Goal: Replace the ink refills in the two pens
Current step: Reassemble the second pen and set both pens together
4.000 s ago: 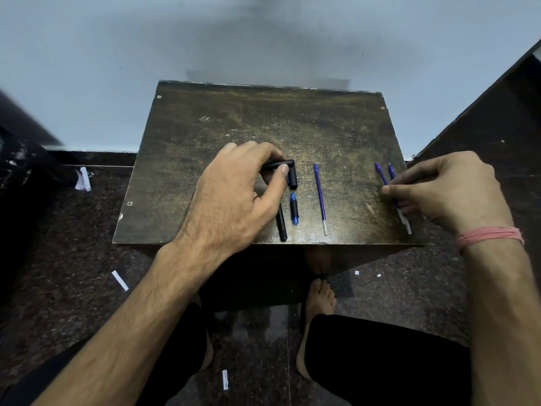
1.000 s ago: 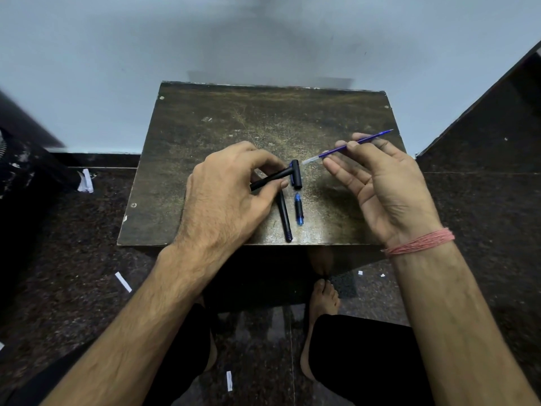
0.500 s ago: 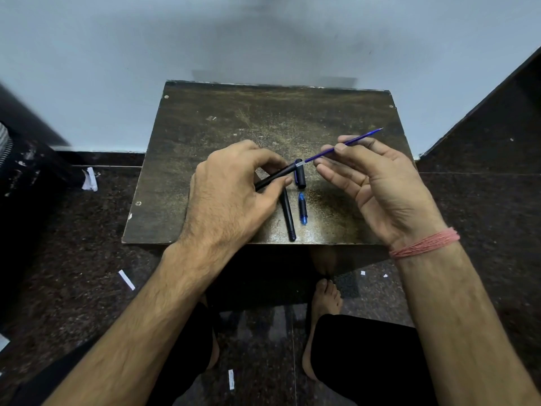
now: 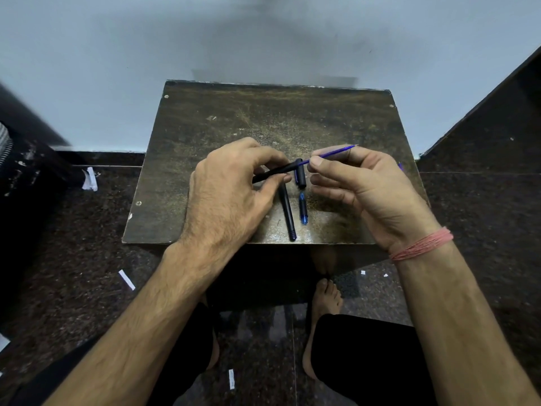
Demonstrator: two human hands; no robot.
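Surface: a small dark wooden table (image 4: 205, 136) with a worn, scuffed top, its far edge against a pale wall.
Room: dark speckled stone floor around the table, with white paper scraps (image 4: 126, 279) lying on it left of the table and near the person's feet.
Left hand (image 4: 231, 197): clenched on a black pen barrel (image 4: 275, 172) pinched between thumb and fingers, above the table's middle.
Barrel axis: long axis runs left-low to right-high; its open end points right, toward the other hand.
Right hand (image 4: 369, 191): thumb and forefinger grasp a blue refill (image 4: 333, 152), right of the barrel.
Refill axis: in line with the barrel; near end meets the barrel's open end, far tip points up-right.
Black cap (image 4: 301, 177): below the barrel's open end; whether it lies on the table or hangs from the barrel cannot be told.
On the table: a second black barrel (image 4: 288, 215) near the front edge, lengthwise toward the person, with a short blue tip piece (image 4: 302, 209) just right of it, parallel.
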